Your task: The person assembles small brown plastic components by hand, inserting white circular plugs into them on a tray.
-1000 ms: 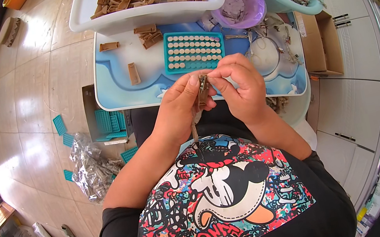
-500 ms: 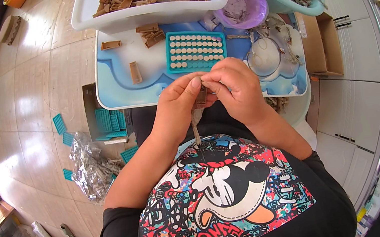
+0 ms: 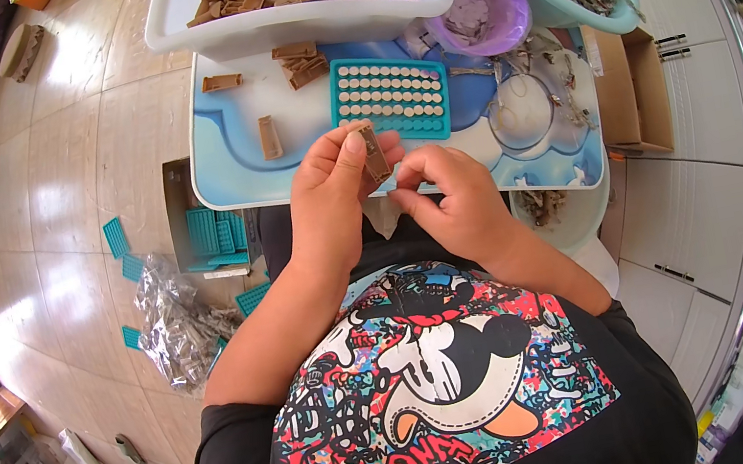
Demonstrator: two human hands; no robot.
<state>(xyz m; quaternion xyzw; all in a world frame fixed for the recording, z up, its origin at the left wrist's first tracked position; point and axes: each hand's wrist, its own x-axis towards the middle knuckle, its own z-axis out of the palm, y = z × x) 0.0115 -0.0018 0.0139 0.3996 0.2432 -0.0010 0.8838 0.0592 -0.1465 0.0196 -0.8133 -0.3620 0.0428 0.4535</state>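
My left hand (image 3: pixel 334 179) is closed around a long brown plastic casing (image 3: pixel 375 154), which stands nearly upright between thumb and fingers. Close by its lower end is my right hand (image 3: pixel 452 193), thumb and forefinger pinched together. Whatever that pinch holds is too small to make out. A pale greyish strand (image 3: pixel 382 217) hangs beneath the casing, its upper part hidden by the fingers. Just beyond my hands, a teal tray (image 3: pixel 429 130) carries rows of small white round discs. Several more brown casings (image 3: pixel 270 137) lie on the blue-and-white tabletop (image 3: pixel 233 179).
At the far edge stands a white bin (image 3: pixel 296 27) heaped with brown casings. Beside it are a purple-lined basket (image 3: pixel 509 27) of white pieces and a pale teal tub (image 3: pixel 626 13) of tangled wired parts. An open cardboard box (image 3: pixel 180 206) with teal trays sits on the floor at left.
My hands have come apart: the left has raised the brown casing and turned it more into view, while the right has dropped lower. The hanging strand looks shorter and wider.
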